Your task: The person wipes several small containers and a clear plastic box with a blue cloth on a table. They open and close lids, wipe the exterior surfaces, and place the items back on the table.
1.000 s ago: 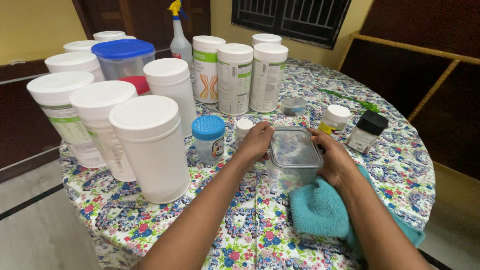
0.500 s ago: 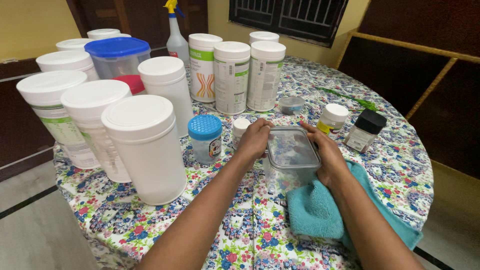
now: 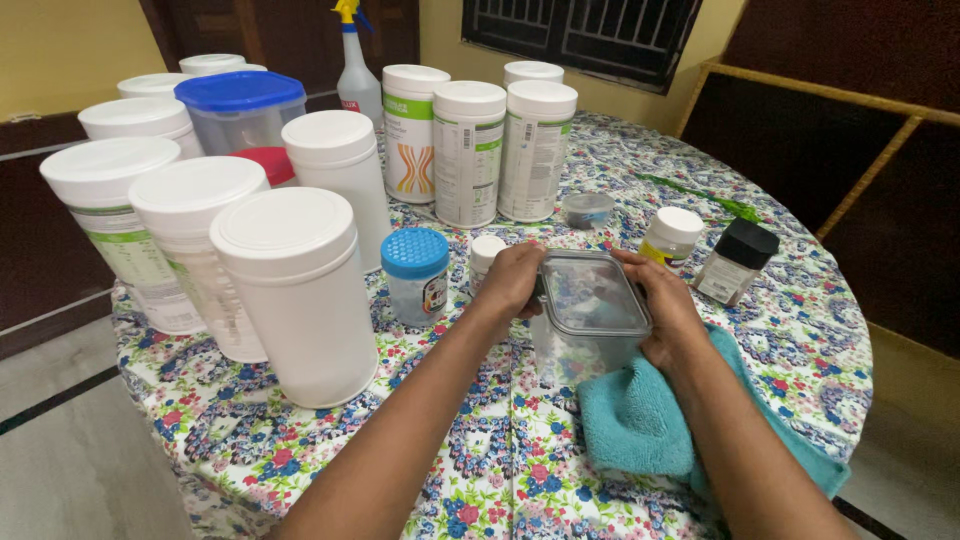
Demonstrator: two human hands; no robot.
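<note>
A clear square plastic container (image 3: 588, 310) with a see-through lid stands on the floral tablecloth (image 3: 480, 450) of a round table. My left hand (image 3: 512, 280) grips its left side near the lid's edge. On the opposite side my right hand (image 3: 665, 305) holds the container, its wrist lying over a teal cloth (image 3: 640, 420) spread beside the container's base. A small jar with a blue lid (image 3: 416, 276) and a small white-capped bottle (image 3: 486, 254) stand just left of my left hand.
Several tall white canisters (image 3: 295, 295) crowd the table's left and back, with a blue-lidded tub (image 3: 240, 108) and a spray bottle (image 3: 357, 72) behind. A small round clear tub (image 3: 587, 209), a white-capped bottle (image 3: 669, 238) and a black-capped jar (image 3: 735, 262) stand to the right.
Both hands stay on the clear container. It has tipped and shifted slightly between my hands, and the view has moved a little.
</note>
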